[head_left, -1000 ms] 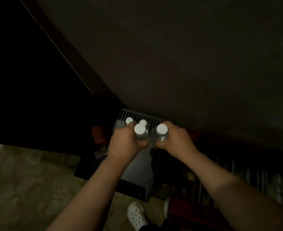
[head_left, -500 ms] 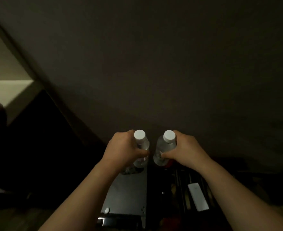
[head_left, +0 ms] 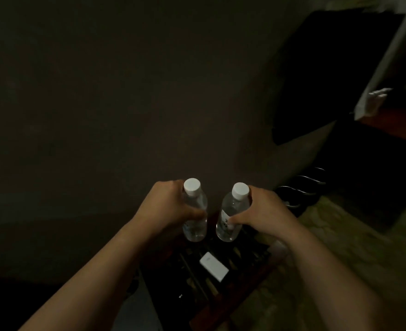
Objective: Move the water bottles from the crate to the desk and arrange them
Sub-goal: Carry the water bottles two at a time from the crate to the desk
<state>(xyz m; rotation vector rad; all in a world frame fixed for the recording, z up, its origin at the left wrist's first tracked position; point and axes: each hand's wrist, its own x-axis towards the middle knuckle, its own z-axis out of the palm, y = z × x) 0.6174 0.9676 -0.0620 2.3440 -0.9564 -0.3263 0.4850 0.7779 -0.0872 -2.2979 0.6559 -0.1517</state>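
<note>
Two clear water bottles with white caps are held up in front of a dim wall, one in each fist. The left hand (head_left: 171, 206) grips the left bottle (head_left: 194, 211) around its middle; the right hand (head_left: 261, 211) grips the right bottle (head_left: 231, 212), whose label print is too blurred to read. Both stand nearly upright, close together but apart. Below them one white box (head_left: 213, 266) lies on a dark slatted rack (head_left: 221, 283)
</note>
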